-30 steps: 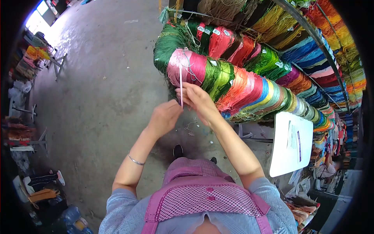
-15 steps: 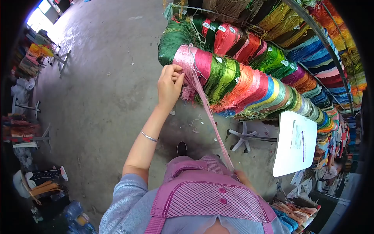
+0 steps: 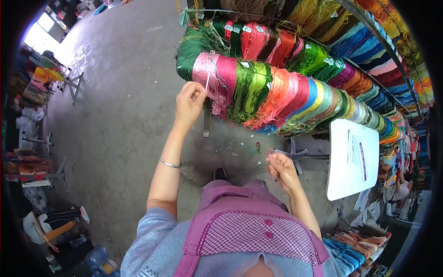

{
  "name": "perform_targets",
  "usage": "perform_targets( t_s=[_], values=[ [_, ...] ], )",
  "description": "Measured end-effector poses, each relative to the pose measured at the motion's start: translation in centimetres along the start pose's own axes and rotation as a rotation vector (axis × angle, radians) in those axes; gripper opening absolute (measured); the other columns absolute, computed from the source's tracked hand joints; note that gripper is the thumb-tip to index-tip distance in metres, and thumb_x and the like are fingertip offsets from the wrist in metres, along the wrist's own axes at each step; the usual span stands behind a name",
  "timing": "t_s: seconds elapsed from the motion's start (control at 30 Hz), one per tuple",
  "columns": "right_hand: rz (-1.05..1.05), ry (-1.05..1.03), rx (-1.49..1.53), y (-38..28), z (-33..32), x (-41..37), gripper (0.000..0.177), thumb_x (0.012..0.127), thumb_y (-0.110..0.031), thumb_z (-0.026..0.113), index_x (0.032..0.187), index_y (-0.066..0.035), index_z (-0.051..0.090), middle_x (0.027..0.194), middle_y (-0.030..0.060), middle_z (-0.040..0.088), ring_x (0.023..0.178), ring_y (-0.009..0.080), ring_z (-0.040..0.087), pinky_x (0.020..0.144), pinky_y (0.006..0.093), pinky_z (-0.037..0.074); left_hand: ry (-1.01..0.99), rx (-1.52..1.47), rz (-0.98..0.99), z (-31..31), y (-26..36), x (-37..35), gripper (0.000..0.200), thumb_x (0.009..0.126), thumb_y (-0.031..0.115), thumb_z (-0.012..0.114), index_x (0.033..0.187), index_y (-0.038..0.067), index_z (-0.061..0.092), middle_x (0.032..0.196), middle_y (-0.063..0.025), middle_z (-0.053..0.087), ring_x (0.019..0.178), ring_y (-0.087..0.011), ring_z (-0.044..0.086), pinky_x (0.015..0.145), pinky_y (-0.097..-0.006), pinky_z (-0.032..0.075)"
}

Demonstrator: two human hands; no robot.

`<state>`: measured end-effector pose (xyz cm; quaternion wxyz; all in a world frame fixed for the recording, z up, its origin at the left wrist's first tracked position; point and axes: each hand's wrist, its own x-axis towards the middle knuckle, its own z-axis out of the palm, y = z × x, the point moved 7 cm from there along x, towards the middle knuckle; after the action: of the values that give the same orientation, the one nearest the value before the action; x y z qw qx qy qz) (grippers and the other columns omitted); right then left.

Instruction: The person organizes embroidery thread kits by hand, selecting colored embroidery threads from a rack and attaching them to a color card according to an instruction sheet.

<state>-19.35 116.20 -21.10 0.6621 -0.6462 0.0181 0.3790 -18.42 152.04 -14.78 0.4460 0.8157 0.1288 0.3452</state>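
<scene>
My left hand (image 3: 190,105) is pinched beside the pale pink thread skein (image 3: 201,69), at the near end of a rack of hanging skeins. A thin pale strand (image 3: 207,81) runs up from its fingertips against the skein. My right hand (image 3: 284,171) is raised in front of my apron, fingers curled together; whatever it may hold is too small to make out. Beside the pale pink skein hang a deep pink skein (image 3: 225,74) and a green skein (image 3: 254,81). A dark green skein (image 3: 189,57) hangs at the rack's end.
A white board with a printed sheet (image 3: 341,180) stands to the right, near a wheeled base (image 3: 295,154). More colored skeins (image 3: 318,55) fill the racks behind. Bare concrete floor (image 3: 120,134) lies to the left, with plastic bottles (image 3: 99,256) at lower left.
My right hand has come up and forward from beside my apron. The long pink strands stretched between the skein and that hand are no longer visible. The view has shifted slightly.
</scene>
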Motion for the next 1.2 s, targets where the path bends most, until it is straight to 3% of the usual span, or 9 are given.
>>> perform_targets(
  t_s=[0.07, 0.27, 0.47, 0.63, 0.7, 0.83, 0.97, 1.07, 1.2],
  values=[
    [-0.094, -0.138, 0.080, -2.7, 2.5, 1.2, 0.017, 0.097, -0.019, 0.059, 0.097, -0.003, 0.064, 0.072, -0.0003, 0.061, 0.062, 0.0042, 0.050, 0.056, 0.0193, 0.036, -0.233, -0.524, -0.267, 1.0, -0.2, -1.9, 0.005, 0.087, 0.004, 0.065, 0.084, 0.002, 0.061, 0.081, -0.0032, 0.064, 0.070, -0.0082, 0.059, 0.064, -0.0261, 0.048],
    [-0.184, -0.318, 0.126, -5.2, 9.0, 3.9, 0.022, 0.097, -0.018, 0.059, 0.108, 0.000, 0.064, 0.091, 0.0051, 0.067, 0.083, 0.0101, 0.060, 0.077, 0.0247, 0.047, -0.619, -0.292, -0.153, 4.7, 9.7, -13.5, 0.007, 0.086, 0.009, 0.067, 0.089, 0.003, 0.065, 0.080, -0.0049, 0.065, 0.069, -0.0139, 0.061, 0.064, -0.0275, 0.050],
    [-0.213, -0.585, 0.647, -4.9, 3.4, -2.4, 0.014, 0.095, -0.015, 0.060, 0.098, -0.001, 0.063, 0.075, -0.0017, 0.058, 0.066, 0.0098, 0.053, 0.060, 0.0222, 0.039, -0.603, -0.414, 0.004, 8.4, 6.9, -17.7, 0.007, 0.088, 0.011, 0.065, 0.090, 0.004, 0.068, 0.086, -0.0065, 0.065, 0.086, -0.0231, 0.060, 0.078, -0.0334, 0.048],
    [-0.037, 0.166, -1.406, 16.2, -20.1, -9.1, 0.012, 0.085, -0.020, 0.066, 0.082, -0.009, 0.066, 0.080, 0.0149, 0.065, 0.066, 0.0306, 0.058, 0.062, 0.0375, 0.047, -0.700, 0.143, 0.087, 7.3, -2.4, -22.1, 0.013, 0.088, 0.014, 0.063, 0.095, 0.006, 0.068, 0.093, -0.0096, 0.064, 0.093, -0.0305, 0.059, 0.085, -0.0393, 0.048],
    [0.350, 0.239, -1.485, 18.9, -25.2, -14.9, 0.017, 0.084, -0.022, 0.068, 0.077, -0.007, 0.066, 0.070, 0.0123, 0.063, 0.063, 0.0250, 0.057, 0.060, 0.0359, 0.045, -0.733, 0.285, 0.015, 7.6, -2.9, -22.4, 0.014, 0.088, 0.014, 0.062, 0.097, 0.006, 0.068, 0.096, -0.0095, 0.065, 0.095, -0.0310, 0.060, 0.085, -0.0399, 0.048],
    [0.213, 0.249, -0.402, 12.8, -20.0, -13.9, 0.019, 0.093, -0.016, 0.059, 0.079, -0.006, 0.068, 0.062, -0.0016, 0.058, 0.051, 0.0065, 0.047, 0.046, 0.0236, 0.034, -0.982, 0.108, -0.121, 10.6, 3.7, -21.5, 0.020, 0.093, 0.015, 0.058, 0.108, 0.007, 0.069, 0.106, -0.0091, 0.066, 0.099, -0.0267, 0.062, 0.083, -0.0373, 0.050],
    [-0.167, 0.177, 0.064, -0.5, -9.7, -11.9, 0.025, 0.099, -0.020, 0.056, 0.120, -0.009, 0.061, 0.070, 0.0025, 0.061, 0.046, 0.0035, 0.040, 0.043, 0.0194, 0.029, -1.403, -0.526, -0.371, 16.9, 15.7, -22.0, 0.042, 0.104, 0.033, 0.039, 0.115, 0.003, 0.067, 0.109, -0.0095, 0.066, 0.098, -0.0178, 0.063, 0.084, -0.0317, 0.049],
    [-0.270, 0.129, 0.183, -5.6, -6.8, -12.9, 0.019, 0.100, -0.017, 0.054, 0.110, -0.003, 0.059, 0.072, 0.0055, 0.064, 0.045, 0.0048, 0.046, 0.042, 0.0185, 0.033, -1.213, -0.836, -0.507, 19.6, 20.7, -20.9, 0.059, 0.106, 0.045, 0.022, 0.129, 0.006, 0.059, 0.113, -0.0053, 0.063, 0.102, -0.0168, 0.061, 0.089, -0.0301, 0.047],
    [-0.382, 0.192, 0.249, -7.0, -6.7, -13.2, 0.011, 0.099, -0.009, 0.053, 0.102, 0.001, 0.057, 0.086, 0.0079, 0.068, 0.067, 0.0086, 0.063, 0.064, 0.0213, 0.050, -0.999, -1.140, -0.563, 18.4, 23.4, -16.7, 0.049, 0.105, 0.034, 0.037, 0.121, -0.006, 0.060, 0.124, -0.0128, 0.062, 0.103, -0.0226, 0.063, 0.092, -0.0334, 0.048]
  ],
)
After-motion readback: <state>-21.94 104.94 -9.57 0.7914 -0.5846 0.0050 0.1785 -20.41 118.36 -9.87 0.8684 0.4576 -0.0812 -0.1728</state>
